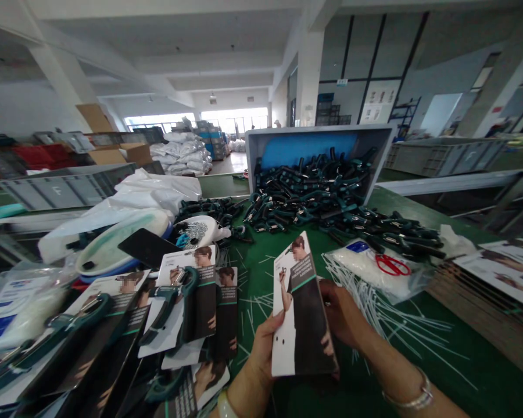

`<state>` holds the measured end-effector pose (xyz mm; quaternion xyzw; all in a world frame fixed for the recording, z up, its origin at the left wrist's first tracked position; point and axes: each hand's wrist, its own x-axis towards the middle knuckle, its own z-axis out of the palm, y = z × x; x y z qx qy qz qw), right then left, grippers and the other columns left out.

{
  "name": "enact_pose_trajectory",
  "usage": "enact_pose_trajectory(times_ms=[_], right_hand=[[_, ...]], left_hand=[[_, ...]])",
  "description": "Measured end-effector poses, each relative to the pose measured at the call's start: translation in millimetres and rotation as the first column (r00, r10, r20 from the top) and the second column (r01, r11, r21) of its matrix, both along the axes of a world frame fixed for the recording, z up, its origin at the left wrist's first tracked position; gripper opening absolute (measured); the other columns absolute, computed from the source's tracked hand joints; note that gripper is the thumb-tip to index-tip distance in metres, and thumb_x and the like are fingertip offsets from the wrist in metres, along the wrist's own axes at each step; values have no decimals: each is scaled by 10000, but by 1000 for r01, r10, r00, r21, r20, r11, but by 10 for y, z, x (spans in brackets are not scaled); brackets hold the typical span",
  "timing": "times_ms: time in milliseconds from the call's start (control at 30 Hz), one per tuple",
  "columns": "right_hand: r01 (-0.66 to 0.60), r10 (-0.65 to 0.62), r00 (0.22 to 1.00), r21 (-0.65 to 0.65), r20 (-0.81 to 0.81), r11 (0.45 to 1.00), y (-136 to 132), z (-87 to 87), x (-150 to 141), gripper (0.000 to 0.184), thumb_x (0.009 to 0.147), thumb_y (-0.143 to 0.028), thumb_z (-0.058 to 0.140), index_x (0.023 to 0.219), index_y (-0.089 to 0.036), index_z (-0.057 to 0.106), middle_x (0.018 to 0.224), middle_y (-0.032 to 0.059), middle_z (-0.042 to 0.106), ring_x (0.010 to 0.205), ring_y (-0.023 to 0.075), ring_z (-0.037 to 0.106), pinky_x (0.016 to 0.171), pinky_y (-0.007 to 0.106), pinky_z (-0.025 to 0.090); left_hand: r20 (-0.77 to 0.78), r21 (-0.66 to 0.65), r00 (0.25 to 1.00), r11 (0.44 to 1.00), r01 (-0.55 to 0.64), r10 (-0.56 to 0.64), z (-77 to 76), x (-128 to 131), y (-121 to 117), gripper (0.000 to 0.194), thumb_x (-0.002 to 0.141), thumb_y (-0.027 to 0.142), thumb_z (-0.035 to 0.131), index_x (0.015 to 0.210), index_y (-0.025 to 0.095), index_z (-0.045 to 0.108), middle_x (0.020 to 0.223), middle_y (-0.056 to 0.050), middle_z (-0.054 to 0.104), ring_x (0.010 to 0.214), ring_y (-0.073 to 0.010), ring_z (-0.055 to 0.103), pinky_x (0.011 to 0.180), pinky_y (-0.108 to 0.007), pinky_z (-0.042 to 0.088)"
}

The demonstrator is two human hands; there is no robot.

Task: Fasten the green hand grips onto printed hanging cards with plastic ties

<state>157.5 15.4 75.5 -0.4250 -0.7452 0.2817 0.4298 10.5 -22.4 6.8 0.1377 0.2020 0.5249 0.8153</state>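
Green worktop [261, 247] spreads under everything, and the largest thing standing on it is a grey crate [380, 165] tipped on its side, mouth towards the person. A heap of dark green tools [305, 197] spills from it across the back. To the left, carded tools [189, 299] overlap one another in an untidy bank; far right stands a stack of cards [505, 270].

Between these, raised over the front of the worktop, is the printed card [303, 313], tilted, its picture side facing the wearer. The left hand [261, 348] pinches its left edge, thumb laid on the front. The right hand [342, 310] reaches behind the right edge; its fingers are hidden there, so I cannot tell whether they grip or lie loose.

Step in hand, I judge: steadying the card while something is handled at its back. The next move seems to call for a firm left pinch and room for the right fingers.

Smaller things lie beside the right hand: a clear bag [353, 261], thin white strips [375, 307] and red-handled scissors [392, 266].
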Motion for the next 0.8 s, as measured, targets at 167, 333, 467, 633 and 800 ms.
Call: enact_pose_trajectory(times_ms=[167, 333, 467, 633, 800], right_hand=[[-169, 151, 945, 36, 290, 985, -72, 207, -96, 191, 775, -187, 486, 799, -200, 675, 669, 14, 647, 624, 148, 575, 580, 246, 430], [-252, 193, 891, 93, 411, 963, -72, 255, -171, 177, 790, -153, 479, 782, -186, 653, 738, 34, 633, 704, 146, 568, 636, 241, 405], [-275, 202, 854, 87, 480, 957, -63, 271, -204, 165, 782, -142, 488, 775, -174, 650, 763, 45, 636, 722, 151, 576, 648, 248, 389], [-314, 228, 821, 80, 523, 946, -66, 314, -181, 270, 728, -108, 501, 915, -212, 666, 798, 40, 642, 726, 155, 571, 614, 239, 369], [-341, 282, 835, 43, 473, 939, -48, 299, -156, 388, 725, -93, 483, 1040, -259, 638, 797, 22, 642, 731, 147, 572, 622, 230, 365]], left_hand=[[100, -20, 992, 996, 84, -82, -45, -53, -11, 248, 635, 385, 685, 741, 161, 670, 509, -23, 591, 406, -107, 509, 401, -205, 405], [203, -112, 978, 993, -34, 56, -58, -92, -22, 65, 703, 262, 654, 687, 201, 665, 503, 16, 582, 317, -16, 338, 281, -97, 237], [226, -178, 961, 977, -118, 157, -51, -99, -38, 32, 729, 218, 641, 734, 212, 673, 584, 22, 629, 304, 13, 297, 252, -53, 195], [297, -258, 943, 964, -71, 149, -45, -103, -34, 23, 707, 203, 674, 727, 214, 672, 580, 43, 644, 306, 29, 347, 265, -12, 238], [247, -234, 958, 968, -88, 146, -92, -116, -17, 29, 729, 227, 656, 735, 224, 685, 574, 33, 649, 308, 18, 363, 252, -27, 223]])
